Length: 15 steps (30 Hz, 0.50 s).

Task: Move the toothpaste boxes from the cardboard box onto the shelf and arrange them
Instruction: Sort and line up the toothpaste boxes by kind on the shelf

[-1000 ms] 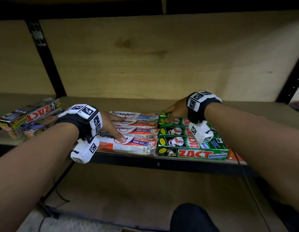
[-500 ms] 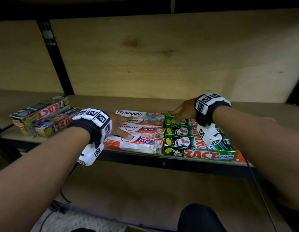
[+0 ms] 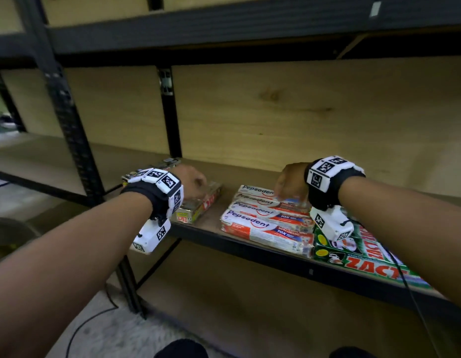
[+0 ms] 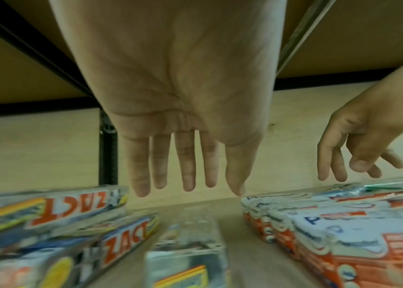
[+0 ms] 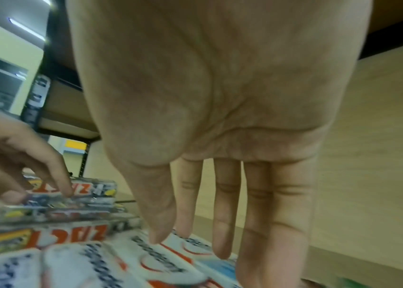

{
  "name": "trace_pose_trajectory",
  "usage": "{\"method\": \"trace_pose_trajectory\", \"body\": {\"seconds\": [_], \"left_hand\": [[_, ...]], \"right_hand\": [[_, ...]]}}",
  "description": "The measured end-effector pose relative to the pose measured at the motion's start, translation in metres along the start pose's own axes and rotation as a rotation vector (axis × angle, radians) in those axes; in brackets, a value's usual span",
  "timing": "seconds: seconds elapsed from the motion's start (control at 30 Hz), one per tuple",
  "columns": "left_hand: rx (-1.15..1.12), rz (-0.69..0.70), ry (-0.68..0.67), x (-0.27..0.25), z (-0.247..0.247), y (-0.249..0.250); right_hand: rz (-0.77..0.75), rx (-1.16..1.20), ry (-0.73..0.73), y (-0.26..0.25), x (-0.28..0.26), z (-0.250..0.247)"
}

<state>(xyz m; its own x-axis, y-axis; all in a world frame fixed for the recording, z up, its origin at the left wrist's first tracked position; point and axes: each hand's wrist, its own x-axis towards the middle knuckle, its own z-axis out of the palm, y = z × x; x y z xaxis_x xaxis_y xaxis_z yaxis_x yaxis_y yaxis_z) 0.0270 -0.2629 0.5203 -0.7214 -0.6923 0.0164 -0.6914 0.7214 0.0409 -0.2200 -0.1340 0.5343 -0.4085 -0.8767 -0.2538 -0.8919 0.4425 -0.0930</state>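
Both hands have been lifted off the boxes: left hand (image 3: 194,180) and right hand (image 3: 288,180) are held open, empty, above the wooden shelf (image 3: 216,220).

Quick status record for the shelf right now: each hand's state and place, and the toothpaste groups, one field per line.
left hand: open, fingers straight, above the silver ZACT boxes, holding nothing
right hand: open, fingers extended over the Pepsodent boxes, contact unclear
green ZACT boxes: right of the Pepsodent group, at the front edge
shelf: bare gap between silver ZACT and Pepsodent groups
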Motion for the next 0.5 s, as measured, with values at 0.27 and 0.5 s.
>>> {"method": "trace_pose_trajectory", "body": {"seconds": [0.27, 0.5], "left_hand": [[0.037, -0.196, -0.007, -0.016, 0.002, -0.077], [-0.02, -0.199, -0.032, -0.012, 0.029, -0.103]], "right_hand": [[-0.199, 0.065, 0.014, -0.124, 0.011, 0.006], [-0.16, 0.056, -0.039, -0.194, 0.053, 0.035]]}}
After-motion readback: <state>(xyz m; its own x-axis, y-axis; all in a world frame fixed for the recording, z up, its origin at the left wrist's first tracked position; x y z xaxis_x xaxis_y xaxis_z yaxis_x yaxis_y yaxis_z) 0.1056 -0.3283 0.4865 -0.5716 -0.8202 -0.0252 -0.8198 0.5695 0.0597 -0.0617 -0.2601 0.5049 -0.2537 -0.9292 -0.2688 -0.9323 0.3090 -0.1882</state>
